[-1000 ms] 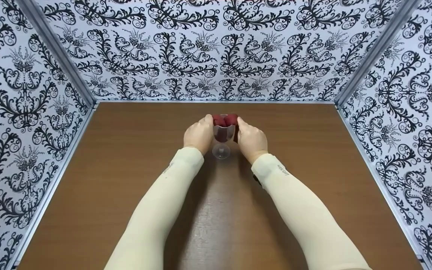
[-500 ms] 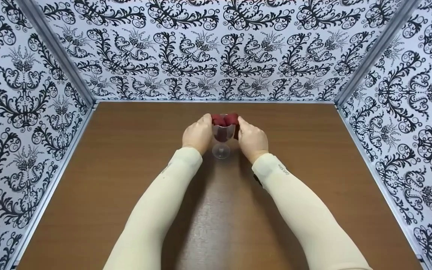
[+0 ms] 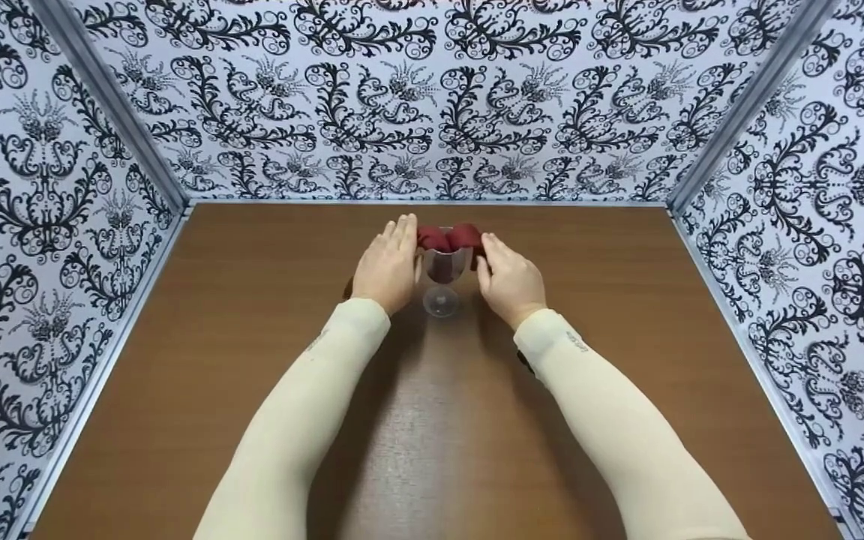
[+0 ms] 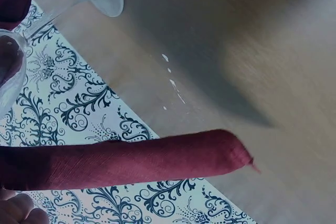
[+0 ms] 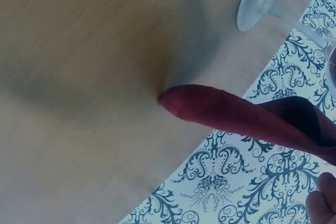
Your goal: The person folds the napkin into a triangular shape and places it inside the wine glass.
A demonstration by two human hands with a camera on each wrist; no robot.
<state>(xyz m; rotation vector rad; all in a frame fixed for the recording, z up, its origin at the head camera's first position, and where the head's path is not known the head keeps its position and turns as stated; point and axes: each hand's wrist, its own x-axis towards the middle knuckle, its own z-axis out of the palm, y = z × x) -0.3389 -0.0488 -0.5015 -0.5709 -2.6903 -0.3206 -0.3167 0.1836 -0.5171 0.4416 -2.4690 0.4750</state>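
A stemmed wine glass (image 3: 441, 298) stands upright near the back middle of the table. Tucked into its bowl is a dark red cloth napkin (image 3: 466, 235), whose two ends spread over the rim to either side. One rolled napkin end (image 4: 131, 161) hangs past the glass in the left wrist view; the right wrist view has the other end (image 5: 210, 106). My left hand (image 3: 387, 266) lies along the left side of the napkin, fingers straight. On the other side my right hand (image 3: 511, 281) touches the napkin's right end with its fingers extended. The fingertips' undersides are hidden.
The brown wooden table (image 3: 432, 420) is bounded by white walls (image 3: 372, 112) with a black scroll pattern. Grey metal posts (image 3: 113, 101) stand in the back corners. Small white reflections (image 4: 173, 82) show on the tabletop in the left wrist view.
My left hand has straightened its fingers and moved slightly left of the glass. My right hand has loosened and shifted a little right. The napkin ends spread slightly wider; the glass stays in place.
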